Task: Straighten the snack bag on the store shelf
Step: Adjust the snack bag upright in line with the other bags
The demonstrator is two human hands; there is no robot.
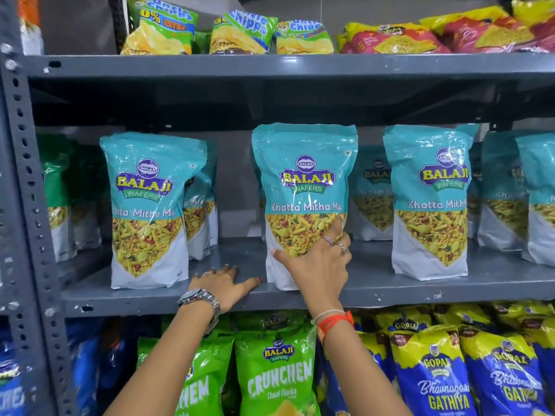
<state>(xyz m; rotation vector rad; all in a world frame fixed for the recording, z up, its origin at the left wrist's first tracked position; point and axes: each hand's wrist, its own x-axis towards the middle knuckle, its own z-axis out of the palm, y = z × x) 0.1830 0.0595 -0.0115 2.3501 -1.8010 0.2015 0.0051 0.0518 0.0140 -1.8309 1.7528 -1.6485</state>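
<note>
The snack bag (304, 202), a teal-and-white Khatta Mitha Mix pouch, stands upright near the front edge of the middle shelf (300, 297), roughly at its centre. The right hand (315, 259) lies spread against the bag's lower front, thumb on the left edge of the pouch, fingers (338, 232) reaching up across the printed snack panel near its right edge; the palm presses flat on the bag and is not curled round it. Two rings show on these fingers, and red and white threads circle the wrist.

The left hand (223, 282) rests palm down and open on the bare shelf just left of the bag, fingers extended, the thumb tip close to the bag's lower left corner; whether it touches the bag cannot be told. It grips nothing. A metal watch (199, 300) sits on this wrist.

Matching pouches stand toward the left (148, 211) and right (429, 202) ends of the same shelf, well apart from the centre bag.
</note>
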